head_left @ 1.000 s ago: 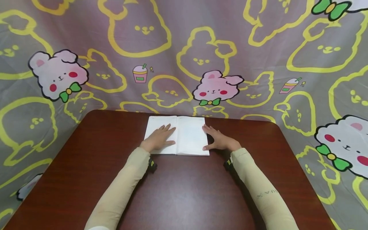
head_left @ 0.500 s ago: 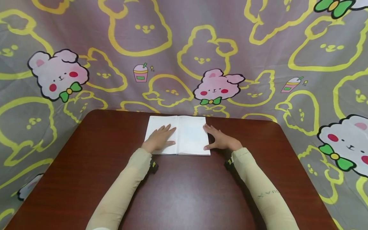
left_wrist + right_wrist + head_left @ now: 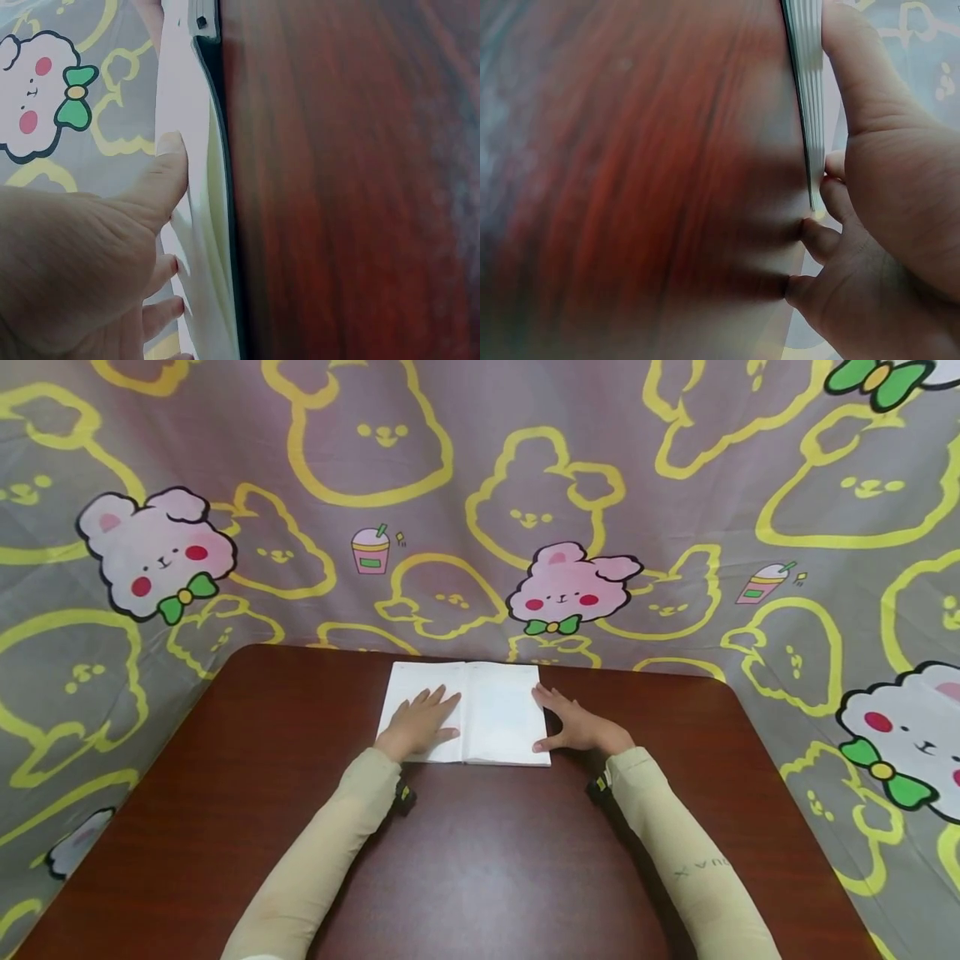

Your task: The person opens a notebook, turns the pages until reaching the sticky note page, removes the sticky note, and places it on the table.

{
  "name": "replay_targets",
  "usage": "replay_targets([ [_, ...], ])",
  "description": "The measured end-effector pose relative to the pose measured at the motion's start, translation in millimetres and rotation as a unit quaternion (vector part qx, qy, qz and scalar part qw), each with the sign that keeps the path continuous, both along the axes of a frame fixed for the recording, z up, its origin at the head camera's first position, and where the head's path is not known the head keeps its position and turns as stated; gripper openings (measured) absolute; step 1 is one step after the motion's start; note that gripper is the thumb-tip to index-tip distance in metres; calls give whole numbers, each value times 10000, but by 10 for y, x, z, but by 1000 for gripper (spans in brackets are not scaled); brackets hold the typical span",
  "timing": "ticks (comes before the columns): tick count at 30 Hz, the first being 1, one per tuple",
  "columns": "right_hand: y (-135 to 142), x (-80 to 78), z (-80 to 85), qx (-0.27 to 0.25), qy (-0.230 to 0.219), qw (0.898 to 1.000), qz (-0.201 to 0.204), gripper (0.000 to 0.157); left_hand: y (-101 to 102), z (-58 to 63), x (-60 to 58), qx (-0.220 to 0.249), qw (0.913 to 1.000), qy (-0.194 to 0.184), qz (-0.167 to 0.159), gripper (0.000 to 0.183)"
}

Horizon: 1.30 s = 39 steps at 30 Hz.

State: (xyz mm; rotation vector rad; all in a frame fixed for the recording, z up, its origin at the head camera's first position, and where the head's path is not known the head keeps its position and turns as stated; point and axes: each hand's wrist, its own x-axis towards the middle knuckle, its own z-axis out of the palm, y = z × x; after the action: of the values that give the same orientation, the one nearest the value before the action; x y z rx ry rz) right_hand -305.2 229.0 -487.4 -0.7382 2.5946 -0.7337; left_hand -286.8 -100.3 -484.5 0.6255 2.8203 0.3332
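A notebook (image 3: 504, 714) with white pages and a dark cover lies spread flat near the far edge of the table. My left hand (image 3: 420, 723) rests on its left page, fingers spread and pointing toward the spine. In the left wrist view the thumb (image 3: 169, 176) lies on the page near the bottom edge, and the pages bow up a little from the cover. At the right edge is my right hand (image 3: 576, 725), its thumb and fingertips touching the page border. The right wrist view shows the page stack (image 3: 808, 90) beside the thumb, with some fingertips down at the tabletop.
The dark reddish-brown wooden table (image 3: 480, 860) has rounded far corners. A patterned curtain (image 3: 427, 460) with cartoon bunnies hangs right behind its far edge and along both sides. Each wrist wears a small black camera.
The whole view shifts slightly to the right in the frame. Both hands keep their places on the notebook, and its pages stay as they were.
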Motion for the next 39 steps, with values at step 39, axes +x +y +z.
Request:
replay_targets([
  [39, -1, -14, 39, 34, -144, 9999, 4, 112, 401, 94, 302, 1132, 9774, 1203, -1318, 29],
])
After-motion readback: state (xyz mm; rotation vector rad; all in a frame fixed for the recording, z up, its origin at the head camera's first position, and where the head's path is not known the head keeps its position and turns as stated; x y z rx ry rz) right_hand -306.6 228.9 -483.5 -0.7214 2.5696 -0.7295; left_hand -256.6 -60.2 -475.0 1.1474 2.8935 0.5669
